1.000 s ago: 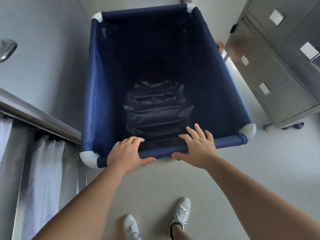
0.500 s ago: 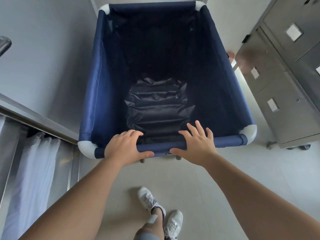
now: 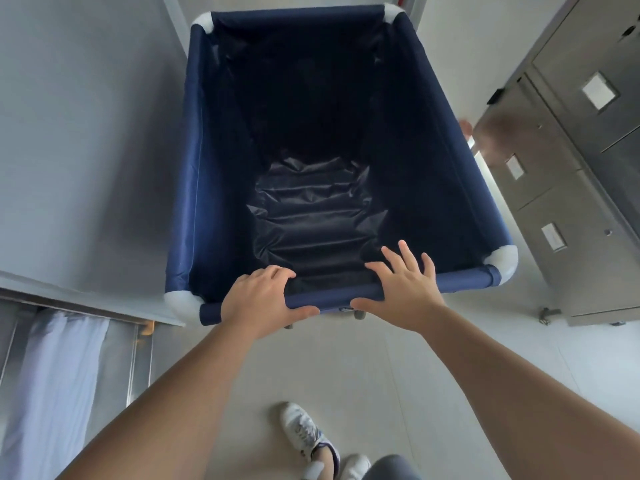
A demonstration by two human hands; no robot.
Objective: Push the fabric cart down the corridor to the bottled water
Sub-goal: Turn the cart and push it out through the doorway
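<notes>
A navy blue fabric cart (image 3: 194, 174) with white corner caps stands in front of me, with a crumpled dark liner at its bottom. My left hand (image 3: 258, 299) is wrapped around the cart's near top bar, fingers curled over it and thumb underneath. My right hand (image 3: 403, 289) rests on the same bar with its palm against it and its fingers spread and lifted over the inside. No bottled water is in view.
A grey wall (image 3: 86, 133) runs close along the cart's left side. Stainless steel cabinets on castors (image 3: 571, 188) stand close on the right. A white curtain (image 3: 52, 375) hangs behind a metal frame at lower left. My white shoes (image 3: 301, 431) are on the pale floor.
The cart and I have moved forward along the corridor. The steel cabinets have slid nearer on the right and my feet have changed step. Both hands stay on the bar.
</notes>
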